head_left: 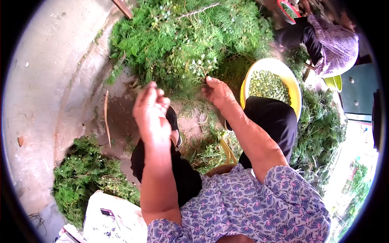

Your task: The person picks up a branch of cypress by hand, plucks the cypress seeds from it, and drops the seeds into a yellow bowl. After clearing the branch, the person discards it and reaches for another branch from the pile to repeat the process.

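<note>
My right hand (221,94) pinches the stem of a green sprig (202,68) with pale berries, held upright in front of the big green heap. To its left, my left hand (152,111) is raised with the fingers curled in. Slight blur hides whether anything is between those fingertips. Just beyond both hands lies a large heap of leafy evergreen branches (174,44), dotted with pale berries. Beside my right knee stands a yellow basin (295,81) with many green berries (267,86) in it.
Another person (334,46) in a patterned top sits at the upper right, near a red-rimmed basin (279,5). More branches lie at the right (318,133) and lower left (87,174). A white sack (95,214) lies at the lower left. A thin stick (107,117) is on the floor.
</note>
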A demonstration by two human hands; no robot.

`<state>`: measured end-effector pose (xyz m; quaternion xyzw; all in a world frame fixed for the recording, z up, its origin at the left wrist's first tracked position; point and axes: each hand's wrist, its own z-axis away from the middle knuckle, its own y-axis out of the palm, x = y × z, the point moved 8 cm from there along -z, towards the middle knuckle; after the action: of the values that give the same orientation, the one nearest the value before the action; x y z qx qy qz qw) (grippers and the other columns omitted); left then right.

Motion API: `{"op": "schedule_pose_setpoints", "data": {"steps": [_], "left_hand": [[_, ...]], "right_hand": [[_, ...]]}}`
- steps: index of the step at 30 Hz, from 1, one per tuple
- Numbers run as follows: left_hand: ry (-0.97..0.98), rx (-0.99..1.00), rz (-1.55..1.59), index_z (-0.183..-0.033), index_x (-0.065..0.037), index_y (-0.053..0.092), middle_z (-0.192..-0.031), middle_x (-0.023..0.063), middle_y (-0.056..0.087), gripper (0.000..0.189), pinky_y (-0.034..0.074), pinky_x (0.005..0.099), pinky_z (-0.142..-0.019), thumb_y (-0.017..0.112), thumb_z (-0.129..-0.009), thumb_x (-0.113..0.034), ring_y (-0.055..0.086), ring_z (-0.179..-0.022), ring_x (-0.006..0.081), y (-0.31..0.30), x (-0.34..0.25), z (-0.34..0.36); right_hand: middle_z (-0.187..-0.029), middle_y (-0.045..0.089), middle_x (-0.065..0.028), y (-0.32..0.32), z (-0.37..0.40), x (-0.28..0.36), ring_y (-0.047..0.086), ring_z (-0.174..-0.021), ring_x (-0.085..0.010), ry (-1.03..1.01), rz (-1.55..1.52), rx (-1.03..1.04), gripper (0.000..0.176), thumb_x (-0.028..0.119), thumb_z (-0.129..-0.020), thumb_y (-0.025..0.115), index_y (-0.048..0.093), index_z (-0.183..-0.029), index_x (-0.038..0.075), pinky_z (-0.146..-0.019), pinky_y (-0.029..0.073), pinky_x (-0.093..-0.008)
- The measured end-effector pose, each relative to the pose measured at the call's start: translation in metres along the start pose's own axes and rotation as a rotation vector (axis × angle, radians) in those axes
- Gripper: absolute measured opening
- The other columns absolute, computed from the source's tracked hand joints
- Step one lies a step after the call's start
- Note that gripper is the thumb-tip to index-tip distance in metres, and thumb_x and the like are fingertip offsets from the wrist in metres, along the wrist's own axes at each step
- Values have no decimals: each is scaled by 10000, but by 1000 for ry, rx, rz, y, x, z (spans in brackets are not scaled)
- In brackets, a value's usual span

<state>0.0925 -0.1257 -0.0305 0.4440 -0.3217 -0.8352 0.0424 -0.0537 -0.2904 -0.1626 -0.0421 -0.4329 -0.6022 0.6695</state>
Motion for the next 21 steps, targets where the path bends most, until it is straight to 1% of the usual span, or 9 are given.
{"op": "schedule_pose_setpoints", "data": {"steps": [4,6,11,15,16,18,19,20,21], "left_hand": [[-247,-115,-205,-954,-61,583,-829,15,588,123,459,250,-648,582,-849,-125,564,-731,112,-5,65,51],[-218,-67,-175,-929,-60,593,-831,-13,578,150,437,275,-680,631,-819,-155,547,-760,112,5,70,66],[-109,299,51,-778,-51,546,-714,4,541,116,391,205,-550,565,-866,-125,482,-622,75,43,45,96],[-215,268,-23,-864,13,584,-677,31,567,173,313,192,-344,572,-857,-159,412,-421,61,46,36,125],[-209,266,-26,-864,13,584,-677,31,567,173,313,192,-344,572,-857,-159,412,-421,61,44,36,131],[-199,332,-158,-910,53,603,-510,-9,438,335,316,228,-309,512,-886,-269,361,-343,80,45,37,141],[-177,361,-223,-915,60,597,-538,37,513,372,319,238,-295,484,-892,-295,354,-320,92,45,36,146],[-256,384,-227,-944,37,562,-807,149,641,210,345,212,-305,531,-859,-153,446,-409,79,41,39,152],[-239,381,-243,-967,41,556,-819,147,638,217,369,215,-324,538,-857,-145,477,-438,87,43,37,159]], "right_hand": [[-701,552,1,49,59,15,527,-597,-127,26,-174,231,166,259,-850,592,574,-839,95,-523,432,-268],[-684,553,-7,64,91,22,521,-595,-123,21,-165,289,155,226,-849,594,578,-821,74,-529,449,-249],[-725,609,-57,82,160,15,559,-611,-145,58,-276,454,147,171,-843,595,611,-836,25,-547,474,-258],[-716,615,-66,82,202,7,569,-580,-142,71,-180,469,148,161,-849,589,631,-852,19,-522,478,-251],[-703,613,-65,79,212,6,564,-560,-138,77,-143,471,152,165,-849,591,631,-848,19,-501,471,-252],[-699,598,-55,74,228,3,554,-589,-137,67,-22,537,172,202,-853,585,625,-827,37,-518,456,-262],[-690,596,-63,71,235,-3,549,-574,-136,100,-34,517,175,208,-850,590,626,-829,38,-505,446,-259],[-688,597,-61,69,238,-9,543,-551,-136,105,-30,567,194,228,-841,601,627,-828,35,-497,443,-254],[-688,597,-58,66,242,-11,544,-545,-132,102,-16,574,187,217,-844,603,630,-844,32,-492,445,-249]]}}
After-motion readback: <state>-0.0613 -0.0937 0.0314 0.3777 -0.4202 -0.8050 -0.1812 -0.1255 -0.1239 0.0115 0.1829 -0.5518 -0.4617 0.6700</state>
